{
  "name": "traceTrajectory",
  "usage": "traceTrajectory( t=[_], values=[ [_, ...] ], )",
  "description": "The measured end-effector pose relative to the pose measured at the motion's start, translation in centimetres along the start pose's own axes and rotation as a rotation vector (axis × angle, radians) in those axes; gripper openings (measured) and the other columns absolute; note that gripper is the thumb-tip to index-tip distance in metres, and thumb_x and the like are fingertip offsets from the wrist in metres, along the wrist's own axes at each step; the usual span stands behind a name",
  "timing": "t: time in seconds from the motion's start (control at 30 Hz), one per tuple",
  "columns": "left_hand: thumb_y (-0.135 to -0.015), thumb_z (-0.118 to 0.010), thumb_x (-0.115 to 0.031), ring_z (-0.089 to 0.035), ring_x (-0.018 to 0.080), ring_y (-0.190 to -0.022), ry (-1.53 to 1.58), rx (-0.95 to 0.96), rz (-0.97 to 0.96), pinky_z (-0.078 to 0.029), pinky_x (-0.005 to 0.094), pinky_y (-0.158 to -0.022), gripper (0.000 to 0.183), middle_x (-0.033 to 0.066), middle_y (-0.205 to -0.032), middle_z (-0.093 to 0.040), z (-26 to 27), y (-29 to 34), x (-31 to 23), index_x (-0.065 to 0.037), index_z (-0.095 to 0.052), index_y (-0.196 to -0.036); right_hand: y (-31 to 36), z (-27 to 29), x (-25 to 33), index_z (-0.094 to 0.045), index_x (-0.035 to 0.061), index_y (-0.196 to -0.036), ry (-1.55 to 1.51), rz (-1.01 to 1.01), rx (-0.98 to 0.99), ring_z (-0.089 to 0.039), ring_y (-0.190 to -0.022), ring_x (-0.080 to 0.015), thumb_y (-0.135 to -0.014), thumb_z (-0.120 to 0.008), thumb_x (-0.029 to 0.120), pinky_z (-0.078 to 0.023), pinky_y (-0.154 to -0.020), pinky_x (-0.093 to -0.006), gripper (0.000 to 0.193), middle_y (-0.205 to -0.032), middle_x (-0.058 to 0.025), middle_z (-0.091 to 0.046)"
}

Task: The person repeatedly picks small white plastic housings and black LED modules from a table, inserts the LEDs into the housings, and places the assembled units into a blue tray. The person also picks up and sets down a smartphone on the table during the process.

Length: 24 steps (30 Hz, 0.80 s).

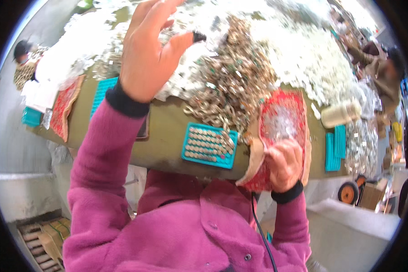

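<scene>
My left hand (149, 52) is raised over the far left of the table, fingers stretched and thumb apart, with a black covering on the thumb tip. Nothing shows in its grasp. My right hand (285, 164) rests on the near part of a red patterned cloth mat (298, 113), its fingers curled together; whatever is between them is hidden. Small clear pieces (279, 123) lie on the mat just beyond it. Between my hands sits a turquoise tray (223, 163) with rows of round metallic pieces (204, 147). A heap of shiny metallic parts (235, 75) reaches its far right corner.
White small pieces (303, 59) are heaped across the back of the green table (163, 154). More turquoise trays (332, 152) and a cream cylindrical container (341, 113) stand at right. Another red mat (64, 111) lies left. Other people (383, 75) are at both sides.
</scene>
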<state>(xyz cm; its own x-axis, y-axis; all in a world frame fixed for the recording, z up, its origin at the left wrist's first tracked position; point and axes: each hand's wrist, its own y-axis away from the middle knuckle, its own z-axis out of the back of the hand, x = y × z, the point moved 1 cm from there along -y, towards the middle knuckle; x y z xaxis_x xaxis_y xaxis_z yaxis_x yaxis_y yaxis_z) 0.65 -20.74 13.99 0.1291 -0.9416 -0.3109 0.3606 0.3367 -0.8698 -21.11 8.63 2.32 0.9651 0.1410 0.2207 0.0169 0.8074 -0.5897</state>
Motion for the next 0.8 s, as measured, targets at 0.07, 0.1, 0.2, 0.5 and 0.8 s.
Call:
traceTrajectory(
  t=[0.07, 0.1, 0.2, 0.5, 0.8],
  values=[
    [-0.087, -0.073, 0.0, -0.069, 0.0334, -0.099, -0.028, 0.204, -0.022, -0.058, 0.0402, -0.087, 0.033, 0.0147, -0.113, -0.07, -1.5, 4.2, -2.9, -0.004, -0.072, -0.12, 0.1, 0.2, -0.5, -0.07, 0.0092, -0.104, -0.062, -0.053, -0.027, -0.066, -0.102, -0.0321, -0.077, -0.073, 0.002, -0.051, -0.102, -0.055, 0.028, -0.102, -0.0083, -0.067],
    [-0.086, -0.072, 0.001, -0.069, 0.0332, -0.097, 0.152, 0.304, 0.049, -0.058, 0.0397, -0.086, 0.029, 0.0141, -0.107, -0.071, -2.7, 6.6, -4.5, -0.004, -0.074, -0.115, 0.1, 0.3, -0.7, -0.07, 0.0094, -0.104, -0.038, -0.05, -0.021, -0.066, -0.103, -0.032, -0.076, -0.074, 0.001, -0.05, -0.103, -0.055, 0.03, -0.103, -0.0083, -0.067],
    [-0.081, -0.072, 0.006, -0.071, 0.0314, -0.1, 0.487, 0.572, 0.29, -0.056, 0.0371, -0.09, 0.032, 0.0146, -0.109, -0.071, -5.1, 13.3, -9.2, -0.003, -0.073, -0.112, 0.1, 0.9, -1.3, -0.07, 0.0099, -0.109, 0.115, 0.005, 0.098, -0.067, -0.103, -0.0294, -0.083, -0.068, 0.008, -0.049, -0.105, -0.0551, 0.026, -0.104, -0.0077, -0.066],
    [-0.075, -0.072, 0.004, -0.066, 0.033, -0.094, 0.378, 0.521, 0.152, -0.056, 0.0419, -0.083, 0.032, 0.0129, -0.107, -0.066, -6.1, 18.3, -13.1, -0.001, -0.069, -0.107, -0.1, 4.7, 0.1, -0.073, 0.0056, -0.116, 0.196, -0.125, 0.241, -0.069, -0.091, -0.0307, -0.078, -0.081, -0.004, -0.057, -0.082, -0.0382, 0.04, -0.102, -0.0117, -0.07],
    [-0.078, -0.072, -0.006, -0.063, 0.0305, -0.101, 0.481, 0.57, 0.17, -0.051, 0.0429, -0.087, 0.031, 0.0098, -0.11, -0.067, -6.8, 20.0, -17.0, -0.005, -0.067, -0.108, 1.8, 1.2, 4.0, -0.07, -0.0017, -0.118, -0.535, -0.503, -0.01, -0.072, -0.093, -0.0142, -0.089, -0.08, -0.004, -0.058, -0.084, -0.029, 0.031, -0.104, -0.0083, -0.076]
  ],
)
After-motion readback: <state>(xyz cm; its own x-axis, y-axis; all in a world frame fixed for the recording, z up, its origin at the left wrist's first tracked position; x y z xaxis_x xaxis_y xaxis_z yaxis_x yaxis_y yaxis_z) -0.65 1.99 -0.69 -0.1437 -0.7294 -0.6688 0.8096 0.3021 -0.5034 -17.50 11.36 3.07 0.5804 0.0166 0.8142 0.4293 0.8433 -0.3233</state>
